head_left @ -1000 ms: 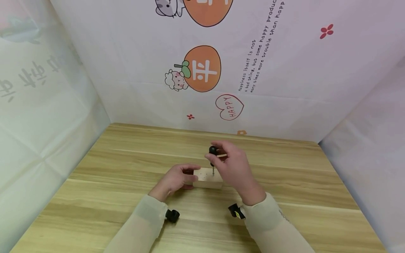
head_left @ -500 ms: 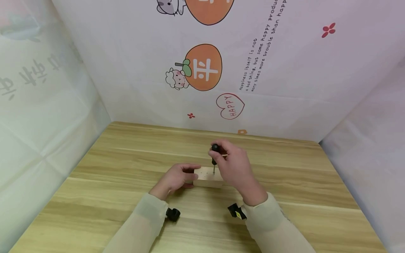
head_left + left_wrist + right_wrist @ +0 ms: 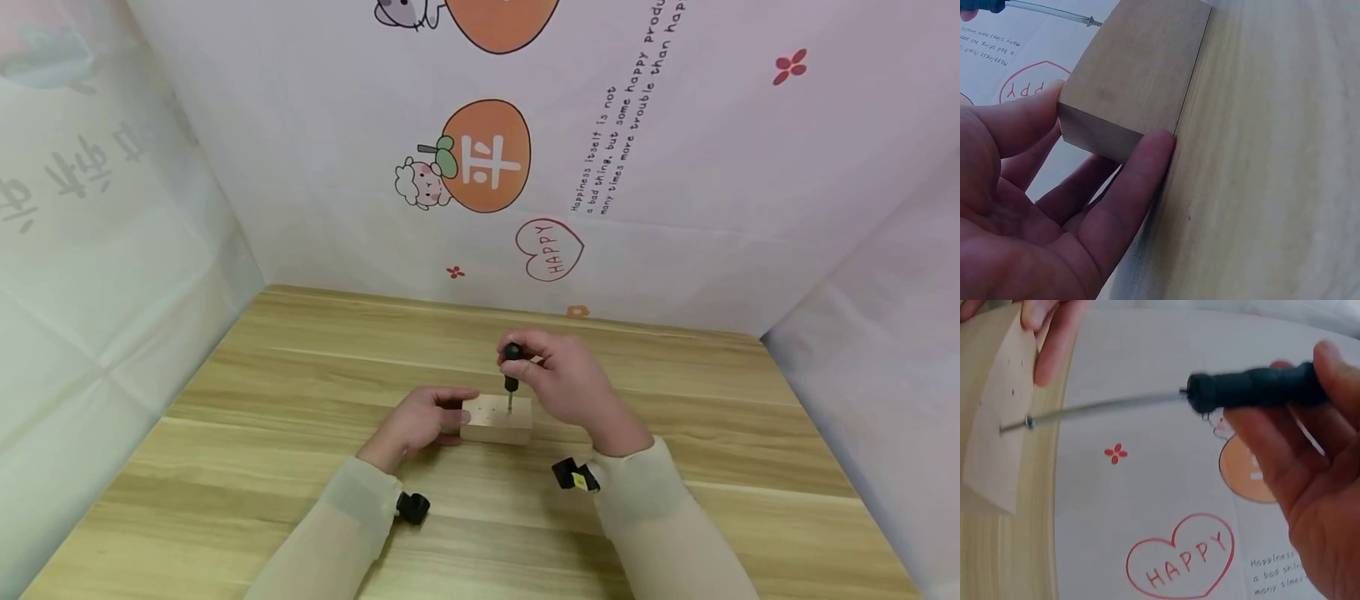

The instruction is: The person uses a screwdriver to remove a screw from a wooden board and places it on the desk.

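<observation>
Evidently gripping a slim, steel-shafted, black-handled screwdriver [image 3: 1260, 387] in the right hand [image 3: 573, 379], with thumb and fingers curled round the upper handle, and holding the left end of a pale rectangular wooden block [image 3: 495, 433] in the left hand [image 3: 412, 423], with thumb and fingers parted just enough to span that end. Could skid off the head of a small metal screw [image 3: 1015, 426] if pushed at a slant, then scratch the wood or jab toward the left fingers. Might also drive crooked, with some thread visibly standing proud of the block. Might even swivel the block on the brown wood-grain table [image 3: 300, 417] if steadied too lightly at that one end.

Pointing nearly straight down, with handle uppermost and tip at the screw head; in long axis, close to vertical and roughly square to the block's top face. Standing over the block's right half, near mid-table. Cannot tell whether fully seated in the recess.
</observation>
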A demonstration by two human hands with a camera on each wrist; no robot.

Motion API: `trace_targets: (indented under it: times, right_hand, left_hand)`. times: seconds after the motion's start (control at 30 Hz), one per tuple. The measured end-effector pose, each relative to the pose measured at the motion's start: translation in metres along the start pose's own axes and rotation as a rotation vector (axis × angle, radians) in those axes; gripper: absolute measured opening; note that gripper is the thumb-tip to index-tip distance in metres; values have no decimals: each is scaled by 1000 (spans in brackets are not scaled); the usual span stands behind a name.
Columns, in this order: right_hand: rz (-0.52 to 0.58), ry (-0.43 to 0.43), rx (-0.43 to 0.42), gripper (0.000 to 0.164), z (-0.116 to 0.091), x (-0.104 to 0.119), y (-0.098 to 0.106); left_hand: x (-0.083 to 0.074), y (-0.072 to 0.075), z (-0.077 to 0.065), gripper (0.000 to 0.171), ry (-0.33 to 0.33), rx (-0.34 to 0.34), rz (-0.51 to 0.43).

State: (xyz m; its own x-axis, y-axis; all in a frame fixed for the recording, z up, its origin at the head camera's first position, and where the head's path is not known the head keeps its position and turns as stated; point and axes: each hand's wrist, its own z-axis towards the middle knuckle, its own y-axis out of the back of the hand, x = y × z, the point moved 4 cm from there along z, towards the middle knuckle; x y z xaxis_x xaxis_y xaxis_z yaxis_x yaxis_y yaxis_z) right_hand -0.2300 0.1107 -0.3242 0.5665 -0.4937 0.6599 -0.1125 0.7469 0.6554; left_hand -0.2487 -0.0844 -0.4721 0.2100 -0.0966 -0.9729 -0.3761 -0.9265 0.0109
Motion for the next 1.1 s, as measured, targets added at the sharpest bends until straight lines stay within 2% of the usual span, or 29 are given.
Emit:
trace_targets:
  times: [0.1, 0.2, 0.33, 0.47, 0.57, 0.63, 0.7, 0.8, 0.93, 1.1]
  right_hand:
    - [27, -5, 9, 7, 1, -5, 1]
    - [5, 41, -45, 20, -1, -5, -5]
    - [-93, 151, -194, 36, -6, 2, -14]
    - [-250, 275, -361, 33, -12, 10, -18]
    - [-340, 317, -442, 38, -15, 14, -22]
    - [-337, 290, -474, 44, -16, 15, -24]
    - [-305, 216, -497, 47, -16, 13, -24]
    - [-203, 90, -508, 36, -16, 9, -23]
    - [-52, -17, -473, 17, -15, 7, -20]
    - [21, -73, -394, 14, -11, 4, -18]
  left_hand:
    - [-1, 0, -1, 38, -1, -2, 0]
    - [-2, 1, -2, 37, -1, 1, 4]
    - [0, 2, -1, 37, -1, 4, 14]
    - [1, 2, -1, 36, 1, -1, 13]
    - [1, 2, -1, 36, -1, -3, 12]
    - [1, 2, 0, 36, -1, -4, 12]
    - [1, 2, 0, 36, 0, -4, 16]
    - [1, 1, 0, 36, 2, -3, 21]
    - [1, 1, 0, 37, 3, -1, 23]
    - [0, 0, 0, 37, 6, 11, 25]
